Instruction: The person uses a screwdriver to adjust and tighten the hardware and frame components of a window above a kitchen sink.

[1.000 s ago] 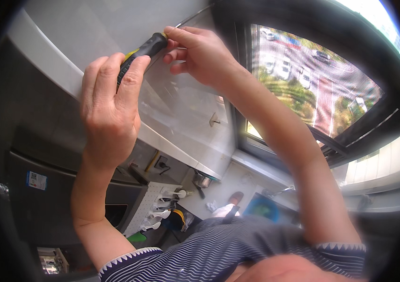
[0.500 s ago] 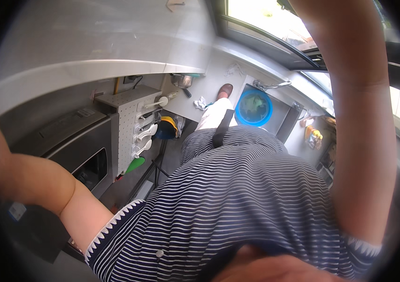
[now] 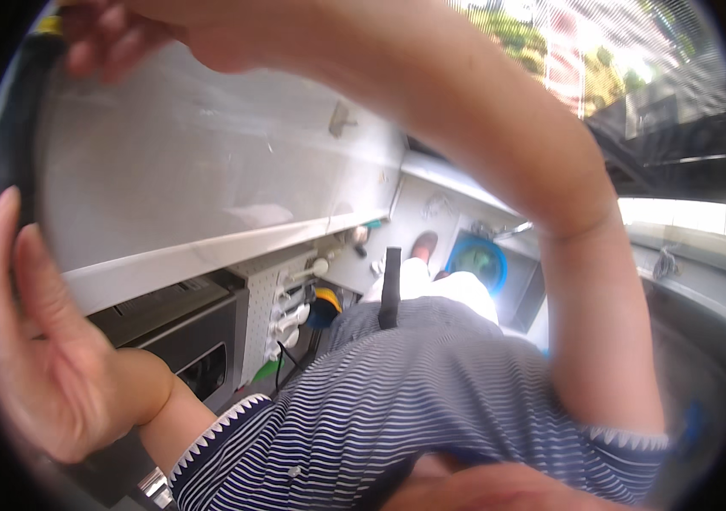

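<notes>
My left hand (image 3: 65, 366) is raised at the left edge of the view, its fingers stretched upward and its thumb side apart. The fingertips are beside a dark upright strip (image 3: 18, 136) at the end of a glossy pale cabinet (image 3: 201, 162); whether they touch it I cannot tell. Across the top reaches my right arm, bringing my right hand (image 3: 124, 38) to the upper left in front of the cabinet. Its fingers are smeared by motion and hang downward. Near them a small yellow patch (image 3: 48, 25) shows at the rim, too cut off to name.
Under the cabinet stand a dark oven-like appliance (image 3: 184, 341) and a white pegboard (image 3: 261, 311) with hanging utensils. A blue basin (image 3: 499, 285) sits in the sink beside a tap (image 3: 512, 230). My shoe (image 3: 424, 244) shows near it. A window (image 3: 550, 51) lies at the upper right.
My right arm has swung from the upper right across to the upper left. The left hand has come further into view with fingers raised. The view has shifted, showing more of the cabinet.
</notes>
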The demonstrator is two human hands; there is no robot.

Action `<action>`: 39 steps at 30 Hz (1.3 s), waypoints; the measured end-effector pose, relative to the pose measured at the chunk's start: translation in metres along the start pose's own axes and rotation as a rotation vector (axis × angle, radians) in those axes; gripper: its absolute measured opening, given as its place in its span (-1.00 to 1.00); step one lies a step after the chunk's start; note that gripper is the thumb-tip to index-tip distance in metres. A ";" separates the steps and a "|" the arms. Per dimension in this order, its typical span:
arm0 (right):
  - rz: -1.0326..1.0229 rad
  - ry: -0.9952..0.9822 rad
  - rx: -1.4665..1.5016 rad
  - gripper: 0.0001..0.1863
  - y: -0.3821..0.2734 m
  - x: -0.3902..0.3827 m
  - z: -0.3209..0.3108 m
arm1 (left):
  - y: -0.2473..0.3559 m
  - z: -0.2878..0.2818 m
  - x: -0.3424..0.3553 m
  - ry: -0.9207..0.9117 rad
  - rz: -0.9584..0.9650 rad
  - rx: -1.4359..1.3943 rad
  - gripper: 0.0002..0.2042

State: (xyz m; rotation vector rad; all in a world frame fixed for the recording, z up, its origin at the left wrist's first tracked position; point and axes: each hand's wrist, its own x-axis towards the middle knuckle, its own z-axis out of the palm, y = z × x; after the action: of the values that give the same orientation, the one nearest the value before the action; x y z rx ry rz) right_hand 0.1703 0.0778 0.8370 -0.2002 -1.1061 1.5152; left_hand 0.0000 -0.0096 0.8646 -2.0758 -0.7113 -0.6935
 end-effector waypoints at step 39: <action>-0.075 0.347 -0.094 -0.68 -0.004 -0.015 0.034 | -0.026 -0.005 0.036 0.163 0.272 0.021 -0.82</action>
State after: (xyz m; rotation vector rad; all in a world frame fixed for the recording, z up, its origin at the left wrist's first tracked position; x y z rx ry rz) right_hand 0.1542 0.0472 0.8515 -0.4634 -0.8957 1.3037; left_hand 0.0058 0.0081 0.9053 -2.0198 -0.3355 -0.6867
